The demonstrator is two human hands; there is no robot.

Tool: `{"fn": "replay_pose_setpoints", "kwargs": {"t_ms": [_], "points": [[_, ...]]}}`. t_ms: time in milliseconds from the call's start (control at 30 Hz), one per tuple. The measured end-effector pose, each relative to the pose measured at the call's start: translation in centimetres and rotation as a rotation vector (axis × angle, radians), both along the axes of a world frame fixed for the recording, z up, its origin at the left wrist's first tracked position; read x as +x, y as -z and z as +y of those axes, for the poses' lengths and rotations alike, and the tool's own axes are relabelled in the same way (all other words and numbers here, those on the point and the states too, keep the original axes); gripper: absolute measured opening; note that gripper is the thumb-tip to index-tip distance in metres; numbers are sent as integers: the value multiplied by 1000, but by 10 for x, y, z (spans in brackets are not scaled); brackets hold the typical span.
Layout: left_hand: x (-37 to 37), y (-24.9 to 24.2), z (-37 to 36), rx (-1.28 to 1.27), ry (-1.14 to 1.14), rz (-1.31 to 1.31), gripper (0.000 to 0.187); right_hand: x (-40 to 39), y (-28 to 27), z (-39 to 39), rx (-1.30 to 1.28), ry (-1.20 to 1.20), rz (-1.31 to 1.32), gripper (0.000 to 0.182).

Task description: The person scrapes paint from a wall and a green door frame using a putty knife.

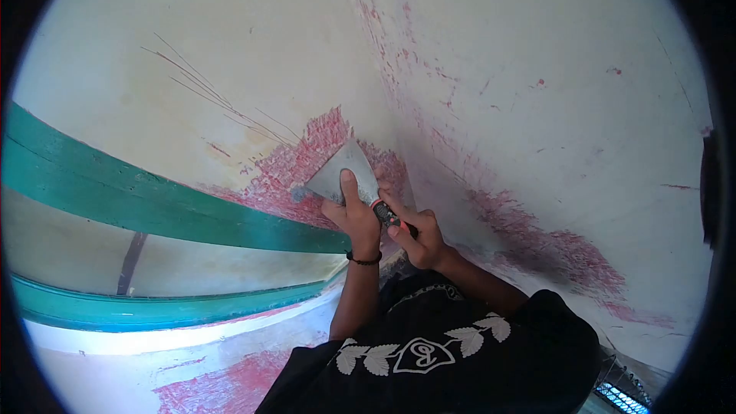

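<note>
A wide metal scraper [343,172] with a black and red handle lies against the wall, its blade edge over a scraped pink patch [287,174]. My left hand [356,215] has its thumb pressed on the blade and its fingers behind it, with a dark bracelet at the wrist. Wrapped round the handle is my right hand [418,234], just to the right of the left one. The blade points up and to the left.
Below the patch runs a green frame [153,203], with a second green-blue strip [169,312] lower down. The right wall [575,123] meets the left one at a corner and has another pink scraped area [556,249]. A barred opening [621,397] shows at the lower right.
</note>
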State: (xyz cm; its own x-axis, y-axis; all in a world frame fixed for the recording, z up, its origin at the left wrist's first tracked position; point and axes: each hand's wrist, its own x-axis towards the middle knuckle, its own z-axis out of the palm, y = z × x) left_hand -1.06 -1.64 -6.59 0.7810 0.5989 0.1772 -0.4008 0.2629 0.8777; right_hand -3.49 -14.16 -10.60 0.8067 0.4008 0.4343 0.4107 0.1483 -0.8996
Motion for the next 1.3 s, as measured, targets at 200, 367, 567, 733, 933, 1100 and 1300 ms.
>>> {"fn": "replay_pose_setpoints", "kwargs": {"t_ms": [200, 367, 567, 733, 933, 1100, 1300], "points": [[10, -35, 8, 53, 51, -29, 37, 12, -30, 8, 55, 29, -34, 58], [-7, -2, 4, 40, 4, -2, 38, 0, 3, 8, 81, -6, -59, 56], [3, -31, 5, 11, 66, 0, 37, 5, -36, -1, 25, -84, 147, 54], [3, -15, 3, 46, 40, 13, 38, 10, -13, 4, 50, 6, -58, 54], [10, -34, 3, 47, 50, -7, 38, 12, -32, -3, -31, -70, 168, 55], [5, -13, 0, 17, 12, 39, 38, 12, -15, 2, 53, 16, -3, 58], [11, -23, -3, -14, 36, -3, 39, 18, -21, 0, 38, 29, -43, 60]]}}
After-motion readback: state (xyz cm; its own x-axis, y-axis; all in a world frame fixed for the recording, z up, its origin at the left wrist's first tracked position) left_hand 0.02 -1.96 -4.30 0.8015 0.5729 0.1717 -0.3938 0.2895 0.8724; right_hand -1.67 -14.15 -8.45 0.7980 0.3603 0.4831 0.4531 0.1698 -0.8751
